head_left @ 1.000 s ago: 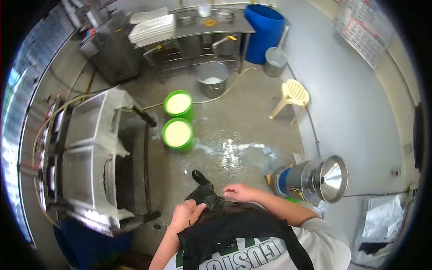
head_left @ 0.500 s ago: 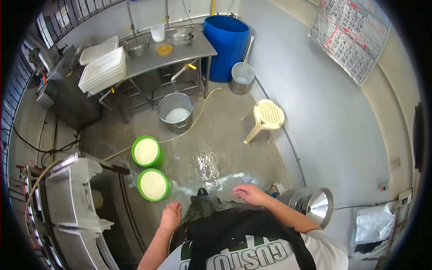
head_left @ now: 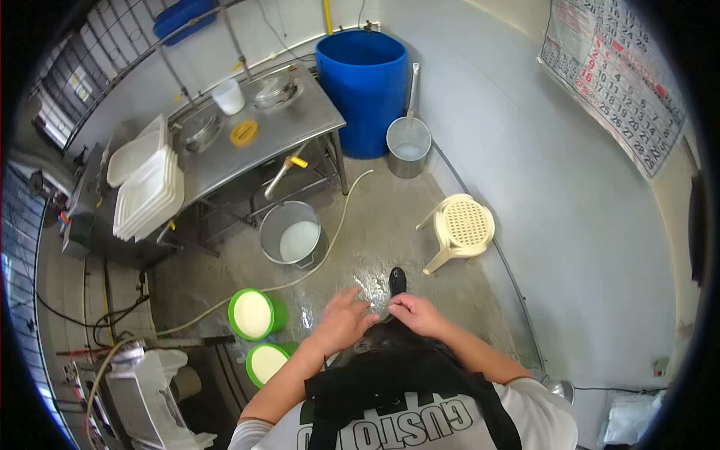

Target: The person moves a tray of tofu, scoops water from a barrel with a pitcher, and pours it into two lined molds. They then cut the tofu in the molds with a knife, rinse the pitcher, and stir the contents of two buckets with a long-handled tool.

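My left hand (head_left: 346, 321) is in front of my body with its fingers apart and nothing in them. Beside it, my right hand (head_left: 417, 314) has its fingers curled in, and no object shows in it. Both hands hover over the dark apron (head_left: 405, 365) I wear, near a black boot (head_left: 397, 281) on the wet floor. Left of my left hand stands a green bucket (head_left: 280, 310) filled with pale cream liquid. A second green bucket (head_left: 285, 349) of the same liquid is closer to me, partly covered by my arm.
Ahead is a steel pot (head_left: 314, 251) with whitish liquid, and a hose (head_left: 341, 225) runs past it. A steel table (head_left: 217, 169) bears stacked white trays (head_left: 154, 195). A blue barrel (head_left: 364, 109), a metal bucket (head_left: 407, 161) and a cream stool (head_left: 465, 225) line the right side.
My view has shifted forward, bringing the pot and stool nearer. My left hand has risen toward my right and spread its fingers. A boot has stepped ahead.
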`<state>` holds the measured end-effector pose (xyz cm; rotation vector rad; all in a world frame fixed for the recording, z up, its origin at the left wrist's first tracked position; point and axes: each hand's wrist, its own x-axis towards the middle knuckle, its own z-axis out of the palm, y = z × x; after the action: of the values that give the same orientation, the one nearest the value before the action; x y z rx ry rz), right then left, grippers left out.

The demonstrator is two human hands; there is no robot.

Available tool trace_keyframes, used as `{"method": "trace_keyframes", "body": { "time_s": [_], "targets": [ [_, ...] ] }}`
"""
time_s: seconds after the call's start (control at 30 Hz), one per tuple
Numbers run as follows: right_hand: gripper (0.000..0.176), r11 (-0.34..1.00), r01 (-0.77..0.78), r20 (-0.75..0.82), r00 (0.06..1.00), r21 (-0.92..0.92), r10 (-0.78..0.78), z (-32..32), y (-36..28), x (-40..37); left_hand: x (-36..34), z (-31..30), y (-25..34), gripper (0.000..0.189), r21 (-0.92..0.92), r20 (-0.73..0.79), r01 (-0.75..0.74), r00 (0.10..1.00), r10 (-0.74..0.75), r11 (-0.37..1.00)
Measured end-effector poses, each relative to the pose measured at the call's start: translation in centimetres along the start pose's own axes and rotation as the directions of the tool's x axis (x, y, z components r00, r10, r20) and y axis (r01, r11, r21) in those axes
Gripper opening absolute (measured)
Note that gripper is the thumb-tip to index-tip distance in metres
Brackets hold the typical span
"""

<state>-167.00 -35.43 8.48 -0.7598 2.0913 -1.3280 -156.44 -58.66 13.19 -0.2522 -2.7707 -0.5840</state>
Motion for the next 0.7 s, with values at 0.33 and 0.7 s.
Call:
{"method": "trace_keyframes", "body": {
  "time_s": [0.33, 0.7],
  "targets": [
    [0.041, 0.979, -0.049, 0.154, 0.985, -0.199, 0.081, -22.0, 0.5, 22.1, 21.0, 0.6, -8.9, 0.041, -0.193, 0.39, 0.481, 0.838, -0.383, 0.855],
    [0.049, 0.984, 0.04, 0.367, 0.93, -0.174, 0.027, -21.3, 2.4, 46.3, 28.9, 1.4, -23.0, 0.039, -0.236, 0.319, 0.648, 0.756, -0.572, 0.724]
  ]
}}
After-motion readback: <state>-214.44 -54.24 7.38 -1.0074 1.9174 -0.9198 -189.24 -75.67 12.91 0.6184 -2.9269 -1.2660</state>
